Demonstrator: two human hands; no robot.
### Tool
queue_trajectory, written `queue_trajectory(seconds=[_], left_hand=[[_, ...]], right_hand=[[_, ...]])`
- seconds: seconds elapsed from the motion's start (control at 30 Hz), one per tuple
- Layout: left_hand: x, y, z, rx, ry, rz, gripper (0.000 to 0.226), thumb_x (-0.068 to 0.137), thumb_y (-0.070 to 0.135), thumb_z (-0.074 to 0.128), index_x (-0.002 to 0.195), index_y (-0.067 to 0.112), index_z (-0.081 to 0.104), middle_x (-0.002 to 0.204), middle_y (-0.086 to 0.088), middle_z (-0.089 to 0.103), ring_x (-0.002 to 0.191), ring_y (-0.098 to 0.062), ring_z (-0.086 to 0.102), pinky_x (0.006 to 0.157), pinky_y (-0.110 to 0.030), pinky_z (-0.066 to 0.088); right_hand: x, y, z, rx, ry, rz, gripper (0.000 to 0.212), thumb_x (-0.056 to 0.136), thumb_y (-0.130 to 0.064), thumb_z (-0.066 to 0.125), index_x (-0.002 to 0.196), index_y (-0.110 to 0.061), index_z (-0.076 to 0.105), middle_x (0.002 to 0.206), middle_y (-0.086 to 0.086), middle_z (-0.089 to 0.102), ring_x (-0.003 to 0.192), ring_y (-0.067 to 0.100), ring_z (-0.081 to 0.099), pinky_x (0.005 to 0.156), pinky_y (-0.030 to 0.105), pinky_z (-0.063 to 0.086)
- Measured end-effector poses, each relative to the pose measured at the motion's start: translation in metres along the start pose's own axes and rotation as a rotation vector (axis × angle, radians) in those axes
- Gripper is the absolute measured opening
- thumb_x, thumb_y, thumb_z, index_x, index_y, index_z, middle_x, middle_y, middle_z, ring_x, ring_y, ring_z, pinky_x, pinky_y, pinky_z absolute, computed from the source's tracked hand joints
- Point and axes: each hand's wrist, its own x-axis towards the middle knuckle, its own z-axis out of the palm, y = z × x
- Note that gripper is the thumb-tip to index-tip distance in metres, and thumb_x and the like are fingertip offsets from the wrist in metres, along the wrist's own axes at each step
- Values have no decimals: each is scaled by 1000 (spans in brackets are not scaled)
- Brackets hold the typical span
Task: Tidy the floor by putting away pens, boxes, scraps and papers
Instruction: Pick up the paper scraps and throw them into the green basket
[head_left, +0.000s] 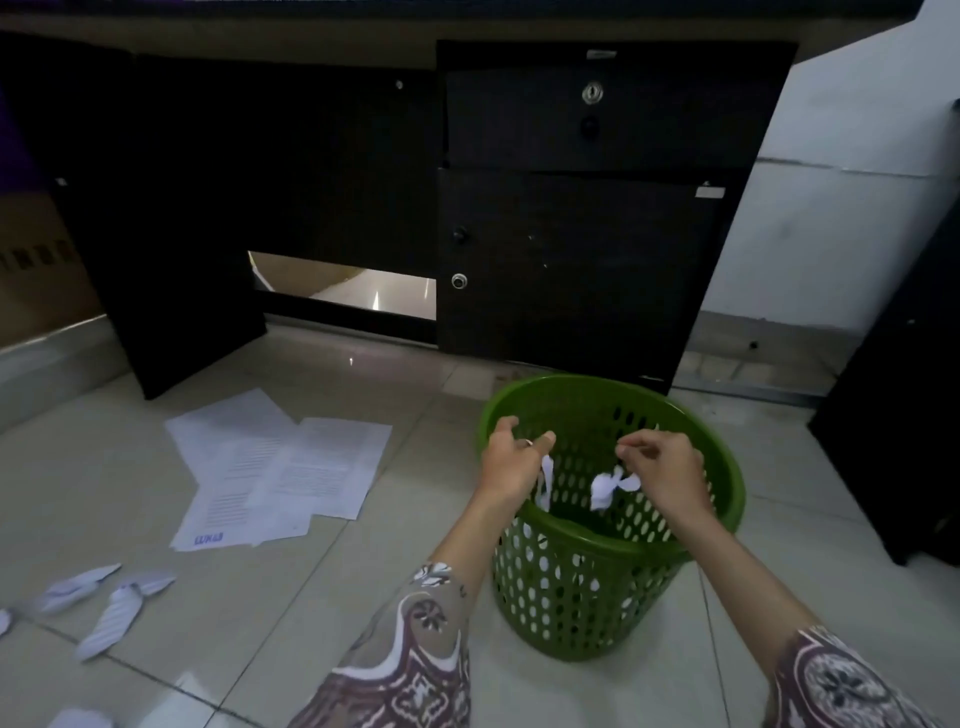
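My patterned sleeves (405, 654) reach over the green basket (727, 499).
Left hand (511, 462) and right hand (667, 470), fingers loosening, drop paper scraps (605, 488); floor papers (280, 467) seem next.

Only one piece of writing stands out: a short word in blue capital letters on the lower left corner of the bottom sheet in a pile of papers (270, 467) lying on the floor, at about 9 o'clock from the green basket (722, 499). It is too blurred to read. The sheets carry lines of small printed text, also too fine to read. Two small pale labels (709, 193) on the dark desk drawers show no readable words.
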Motion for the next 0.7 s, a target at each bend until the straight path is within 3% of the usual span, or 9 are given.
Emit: queue_trajectory(seconds=[0.13, 0.2, 0.3, 0.47, 0.53, 0.7], left_hand=[[2, 8, -9, -12, -24, 62, 45, 90, 20, 58, 132, 10, 43, 136, -10, 49, 122, -22, 49, 98, -32, 42], [0, 13, -18, -14, 16, 97, 40, 89, 16, 59, 127, 9, 49, 132, -8, 53, 122, -22, 49, 100, -33, 41], [-8, 14, -36, -36, 81, 159, 27, 88, 8, 59, 115, 5, 58, 114, -8, 60, 107, -17, 55, 91, -27, 43], [-28, 3, -78, -86, 179, 220, 12, 86, 1, 59, 93, 9, 62, 81, 3, 60, 83, -10, 56, 86, -27, 45], [-38, -6, -100, -109, 215, 212, 11, 86, 0, 59, 90, 10, 61, 78, 3, 60, 80, -9, 57, 86, -30, 47], [-72, -40, -170, -106, 333, 140, 14, 85, -1, 60, 85, 12, 61, 89, -12, 64, 82, -20, 62, 66, -25, 51]], right_hand=[[-1, -4, 3, 8, -38, 52, 24, 91, -11, 57, 112, -4, 65, 115, 14, 65, 104, 28, 61, 85, 48, 55], [-2, -10, 5, 11, -42, 67, 24, 91, -11, 56, 113, -5, 64, 119, 13, 63, 107, 28, 59, 86, 50, 54], [-8, -26, 10, 71, -6, 41, 19, 91, -11, 55, 107, -7, 66, 114, 11, 63, 105, 24, 58, 88, 49, 53], [-30, -69, 32, 246, 25, -61, 13, 89, -10, 56, 87, -19, 66, 82, -13, 60, 80, 1, 56, 81, 38, 56], [-42, -87, 47, 348, -2, -116, 16, 88, -9, 58, 82, -21, 66, 79, -14, 62, 80, 3, 60, 76, 36, 56], [-70, -119, 104, 496, -119, -194, 15, 85, -6, 61, 78, -18, 68, 77, -3, 66, 77, 11, 62, 68, 31, 54]])
